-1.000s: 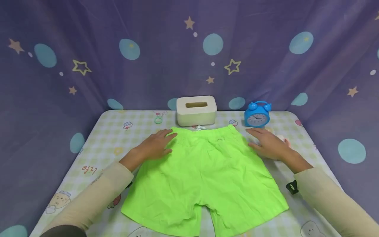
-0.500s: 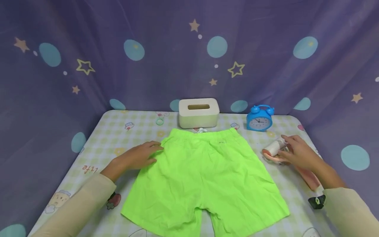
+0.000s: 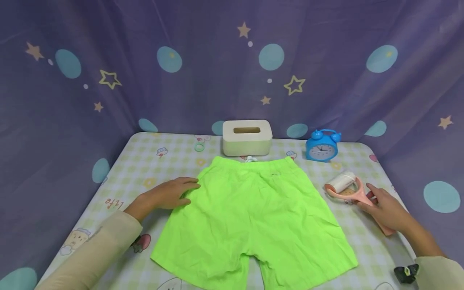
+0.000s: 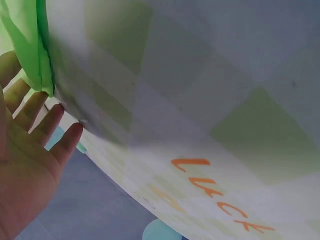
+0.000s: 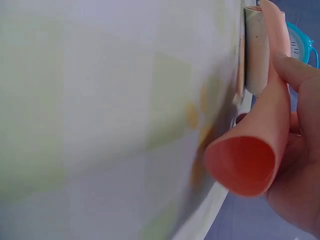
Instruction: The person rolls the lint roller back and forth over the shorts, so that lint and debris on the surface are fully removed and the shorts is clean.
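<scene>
Bright green shorts (image 3: 250, 217) lie spread flat on the checked tablecloth, waistband away from me. At their upper left edge is my left hand (image 3: 168, 194), fingers fairly straight and fingertips touching the fabric; the left wrist view shows the shorts' edge (image 4: 32, 45) at those fingertips. Over on the right, my right hand (image 3: 389, 209) holds the pink handle of a lint roller (image 3: 359, 195), thumb on one side and fingers on the other. The roller's white roll (image 3: 342, 181) points away from me. In the right wrist view the handle's hollow end (image 5: 242, 165) faces the camera.
Behind the shorts stands a cream and pale green tissue box (image 3: 247, 139). A blue alarm clock (image 3: 322, 146) is at the back right. A small green ring (image 3: 199, 147) lies left of the tissue box. A purple star-patterned curtain (image 3: 217, 80) encloses the table (image 3: 145, 161).
My right hand has left the shorts' right side, moved right and taken hold of the lint roller's handle. My left hand has shifted left, from the waistband corner to the side edge.
</scene>
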A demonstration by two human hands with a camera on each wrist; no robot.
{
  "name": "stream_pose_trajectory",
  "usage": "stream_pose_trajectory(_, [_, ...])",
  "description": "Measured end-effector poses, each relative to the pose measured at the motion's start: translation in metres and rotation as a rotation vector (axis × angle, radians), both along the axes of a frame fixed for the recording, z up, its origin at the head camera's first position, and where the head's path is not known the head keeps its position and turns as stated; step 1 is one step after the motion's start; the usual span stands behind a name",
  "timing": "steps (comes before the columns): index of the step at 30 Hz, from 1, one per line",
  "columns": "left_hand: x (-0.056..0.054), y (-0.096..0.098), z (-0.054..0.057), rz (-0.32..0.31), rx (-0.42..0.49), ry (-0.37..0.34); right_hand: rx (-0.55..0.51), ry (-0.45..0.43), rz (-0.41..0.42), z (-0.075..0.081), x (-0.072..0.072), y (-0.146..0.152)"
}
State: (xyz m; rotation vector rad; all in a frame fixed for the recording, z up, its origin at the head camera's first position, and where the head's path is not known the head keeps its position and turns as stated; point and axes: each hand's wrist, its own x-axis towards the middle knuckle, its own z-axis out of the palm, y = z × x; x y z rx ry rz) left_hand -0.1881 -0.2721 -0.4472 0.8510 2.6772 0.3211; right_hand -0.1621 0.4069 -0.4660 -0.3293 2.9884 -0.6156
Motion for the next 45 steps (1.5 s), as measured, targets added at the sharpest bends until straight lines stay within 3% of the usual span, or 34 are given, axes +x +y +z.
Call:
stream_pose_trajectory(4, [0.002,-0.003,0.003,-0.007,-0.021,0.0,-0.008,-0.02,-0.017,-0.004,0.003,0.001])
stream_pose_trajectory(9, [0.003,-0.004,0.006,-0.039,-0.034,0.014,-0.045,0.032,-0.04,-0.011,0.011,-0.001])
stream_pose_trajectory(17, [0.0,-0.004,0.001,-0.083,-0.048,0.045,-0.038,0.103,-0.108,-0.018,0.021,-0.006])
stream_pose_trajectory(26, [-0.001,-0.001,0.0,-0.084,-0.032,0.041,-0.042,0.16,-0.07,-0.017,0.019,0.0])
stream_pose_trajectory(35, [0.004,-0.002,-0.002,-0.064,-0.037,0.035,-0.074,0.272,0.022,0.009,-0.007,-0.011])
stream_pose_trajectory(40, [0.0,-0.002,0.001,-0.078,-0.026,0.045,-0.13,0.191,0.053,0.026,-0.022,-0.035])
stream_pose_trajectory(45, [-0.003,-0.004,0.001,-0.077,-0.04,0.036,-0.178,0.092,0.143,0.034,-0.047,-0.074])
